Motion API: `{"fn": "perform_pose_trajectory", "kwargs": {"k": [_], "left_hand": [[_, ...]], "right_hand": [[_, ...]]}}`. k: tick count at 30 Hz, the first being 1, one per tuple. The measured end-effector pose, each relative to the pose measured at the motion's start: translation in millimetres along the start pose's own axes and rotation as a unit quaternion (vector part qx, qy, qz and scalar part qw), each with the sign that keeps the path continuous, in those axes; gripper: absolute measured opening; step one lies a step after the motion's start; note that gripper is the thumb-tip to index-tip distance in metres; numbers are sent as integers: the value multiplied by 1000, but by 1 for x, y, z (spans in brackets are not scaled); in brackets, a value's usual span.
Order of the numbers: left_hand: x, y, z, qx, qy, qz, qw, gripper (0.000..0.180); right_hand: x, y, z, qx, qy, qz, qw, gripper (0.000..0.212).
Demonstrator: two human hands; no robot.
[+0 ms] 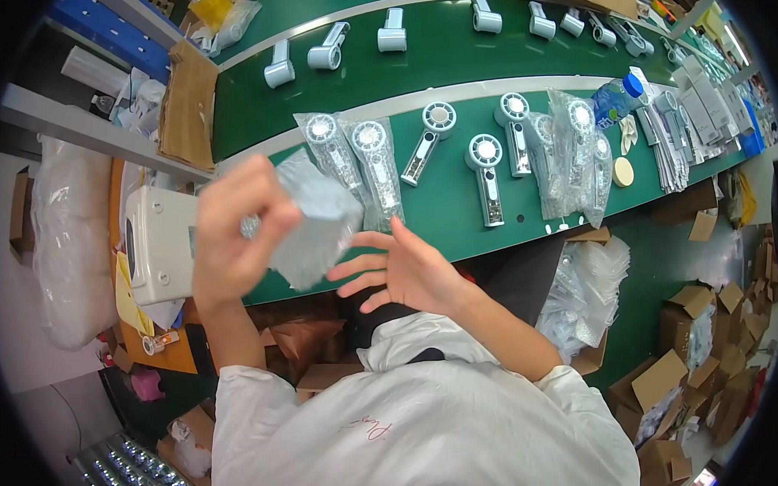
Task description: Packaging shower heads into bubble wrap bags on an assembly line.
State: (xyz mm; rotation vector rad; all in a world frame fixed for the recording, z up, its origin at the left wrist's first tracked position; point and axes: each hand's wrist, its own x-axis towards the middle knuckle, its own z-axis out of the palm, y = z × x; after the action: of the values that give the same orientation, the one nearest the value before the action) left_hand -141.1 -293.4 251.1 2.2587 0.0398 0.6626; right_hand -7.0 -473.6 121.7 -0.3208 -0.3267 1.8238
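Observation:
In my left hand [242, 228], closed and smeared by motion, the edge of a crumpled translucent plastic bag [314, 224] is pinched. Blur hides whether the bag holds anything. My right hand [412, 272] is just right of the bag, empty, with its fingers spread. Beyond the hands, two bagged handheld fans [374, 148] lie side by side on the green bench. To their right are unbagged fans: one slanted fan [436, 124], one nearer fan [488, 182] and one farther fan [515, 120]. Several more bagged fans [576, 148] overlap at the right.
Several pale blue fans [391, 33] are spaced along a green belt [433, 63] at the back. A blue-capped bottle [613, 98], a round cream disc [623, 172] and stacked leaflets [662, 144] sit at the right. A beige machine [159, 244] stands left. Plastic bags [586, 291] fill a box below.

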Motion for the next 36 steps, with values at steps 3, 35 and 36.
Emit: {"fn": "perform_pose_trajectory", "kwargs": {"k": [3, 35, 36], "left_hand": [[-4, 12, 21, -4, -91, 5, 996, 19], [-27, -178, -38, -54, 334, -128, 932, 64], [-37, -138, -39, -84, 297, -101, 946, 66]], "right_hand": [[11, 4, 1, 161, -4, -26, 987, 62], [56, -2, -55, -527, 258, -230, 776, 56], [41, -6, -51, -387, 268, -188, 862, 58]]}}
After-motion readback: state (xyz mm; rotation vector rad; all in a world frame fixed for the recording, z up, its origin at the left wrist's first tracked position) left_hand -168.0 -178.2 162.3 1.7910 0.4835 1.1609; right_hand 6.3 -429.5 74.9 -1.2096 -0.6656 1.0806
